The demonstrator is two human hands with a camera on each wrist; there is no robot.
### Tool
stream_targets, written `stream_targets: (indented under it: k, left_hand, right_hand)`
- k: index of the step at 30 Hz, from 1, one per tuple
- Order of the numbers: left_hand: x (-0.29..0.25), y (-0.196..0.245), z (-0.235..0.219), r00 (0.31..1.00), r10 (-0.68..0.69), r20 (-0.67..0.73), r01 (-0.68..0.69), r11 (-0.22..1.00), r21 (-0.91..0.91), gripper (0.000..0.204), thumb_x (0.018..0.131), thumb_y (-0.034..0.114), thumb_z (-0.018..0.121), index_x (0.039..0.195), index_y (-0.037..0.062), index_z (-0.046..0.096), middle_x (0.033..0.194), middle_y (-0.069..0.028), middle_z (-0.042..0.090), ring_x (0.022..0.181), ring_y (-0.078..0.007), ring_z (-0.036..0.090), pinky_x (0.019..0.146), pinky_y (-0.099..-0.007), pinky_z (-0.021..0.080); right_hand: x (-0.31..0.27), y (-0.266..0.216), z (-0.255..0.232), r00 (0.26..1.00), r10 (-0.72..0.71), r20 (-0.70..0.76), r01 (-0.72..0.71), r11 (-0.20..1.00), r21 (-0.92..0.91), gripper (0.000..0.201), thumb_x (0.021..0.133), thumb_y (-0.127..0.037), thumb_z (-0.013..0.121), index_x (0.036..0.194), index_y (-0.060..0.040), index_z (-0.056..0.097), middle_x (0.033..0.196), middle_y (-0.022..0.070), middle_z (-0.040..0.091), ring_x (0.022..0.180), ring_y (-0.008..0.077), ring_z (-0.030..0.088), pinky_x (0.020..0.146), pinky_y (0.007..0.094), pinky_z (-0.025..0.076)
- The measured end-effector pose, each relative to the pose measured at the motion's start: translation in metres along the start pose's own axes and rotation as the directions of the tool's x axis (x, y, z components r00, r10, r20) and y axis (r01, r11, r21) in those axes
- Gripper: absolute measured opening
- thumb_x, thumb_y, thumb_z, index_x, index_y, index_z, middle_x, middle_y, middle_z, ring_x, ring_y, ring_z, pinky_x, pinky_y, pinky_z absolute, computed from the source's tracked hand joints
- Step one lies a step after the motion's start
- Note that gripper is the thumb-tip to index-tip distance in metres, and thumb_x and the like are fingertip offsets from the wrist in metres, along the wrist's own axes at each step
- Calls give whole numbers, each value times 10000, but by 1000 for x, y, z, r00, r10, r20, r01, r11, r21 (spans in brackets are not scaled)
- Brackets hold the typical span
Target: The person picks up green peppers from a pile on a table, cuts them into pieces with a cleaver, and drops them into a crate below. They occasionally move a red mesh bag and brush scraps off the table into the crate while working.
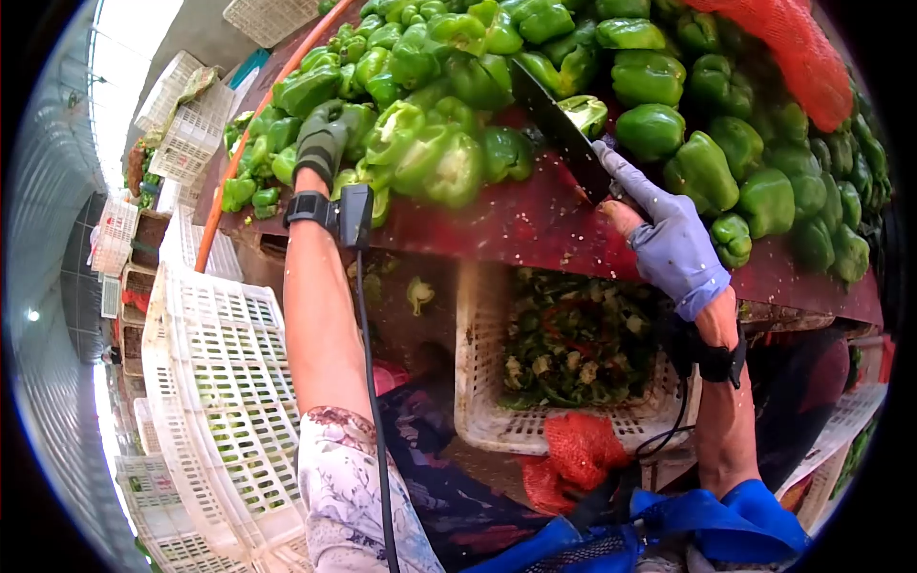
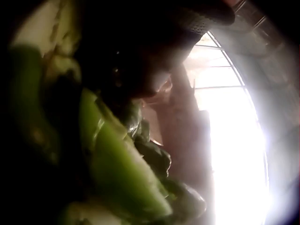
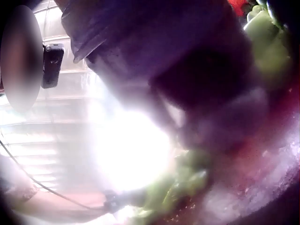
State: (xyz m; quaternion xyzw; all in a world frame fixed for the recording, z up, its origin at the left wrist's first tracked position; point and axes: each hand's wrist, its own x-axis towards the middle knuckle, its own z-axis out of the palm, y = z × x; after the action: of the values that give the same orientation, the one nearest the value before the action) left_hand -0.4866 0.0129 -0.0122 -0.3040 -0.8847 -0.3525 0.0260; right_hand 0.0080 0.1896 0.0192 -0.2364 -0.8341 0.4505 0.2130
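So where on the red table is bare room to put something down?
Bare red table runs along the near edge, between the left hand and the right hand holding the knife. Farther back, the green peppers crowd everything.

A dark red table [image 1: 516, 229], its surface wet and speckled with pale seeds, carries a large heap of green bell peppers [image 1: 458, 86] that spreads across nearly its whole width. A halved pepper [image 1: 585, 113] lies cut side up near the middle of the heap, and a red mesh sack [image 1: 793, 53] lies over the peppers at the far right. An orange pipe [image 1: 250, 129] runs along the table's left edge, beside the peppers there.
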Motion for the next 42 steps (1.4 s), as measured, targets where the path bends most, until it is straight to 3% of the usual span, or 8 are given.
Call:
stream_targets:
  k: [5,8,14,20,26,35,37,42]
  left_hand:
    - [29,-17,28,998,-22,59,23,1000,-15,590,746,255,808,1266,70,602,1078,-177,700,943,-273,677,821,-357,546]
    - [28,-15,24,992,-17,121,87,796,-599,520,793,195,789,1250,76,571,1009,-141,696,878,-260,676,729,-360,560]
    - [-90,105,-65,959,-283,-31,149,590,-793,410,886,218,708,1235,91,533,1017,-106,660,838,-224,650,662,-370,566]
    - [-212,228,12,937,-314,156,262,331,-906,440,882,298,714,1231,103,530,1063,-106,646,847,-226,650,638,-368,583]
    - [-242,238,149,998,-66,-22,46,857,-513,477,935,335,626,1319,92,482,1066,-100,635,804,-219,639,533,-352,562]
    - [-268,250,162,986,-81,147,165,623,-765,518,953,141,585,1421,132,362,838,-79,620,498,-160,566,405,-302,504]
    - [-267,250,161,979,-98,178,202,569,-797,539,951,135,594,1430,139,349,828,-78,618,487,-158,562,388,-298,498]
    - [-266,233,182,987,5,-162,-106,776,-621,413,929,165,626,1306,47,506,877,-78,652,616,-130,577,542,-312,512]
  right_hand:
    - [0,0,-4,1000,18,19,-19,1000,16,519,929,-67,608,1435,-86,498,1299,142,623,1089,142,599,971,285,451]
    - [1,1,-2,1000,-13,7,13,1000,7,530,940,-54,591,1457,-75,473,1361,81,616,1123,85,543,1014,266,419]
    - [-1,-3,-2,995,95,14,-95,995,17,523,944,-86,595,1453,-74,472,1362,127,613,1168,141,578,1032,280,414]
    - [-13,1,-11,998,10,-63,2,982,186,488,929,-159,623,1409,-128,543,910,93,669,673,143,596,617,288,484]
    - [-67,-33,-51,994,81,-67,-72,989,131,439,927,-158,597,1362,-105,570,801,128,643,624,204,577,587,321,472]
    - [-98,-42,-74,995,23,-95,-24,1000,-8,483,933,-134,635,1403,-88,531,1222,204,666,965,226,699,820,316,532]
    - [-94,-31,-64,928,-279,-248,267,960,-80,493,927,-125,636,1408,-103,529,1123,211,702,910,255,719,750,346,545]
    - [-79,-21,-45,967,-227,-114,178,926,-331,472,918,-153,621,1383,-109,554,796,221,683,664,328,679,587,422,504]
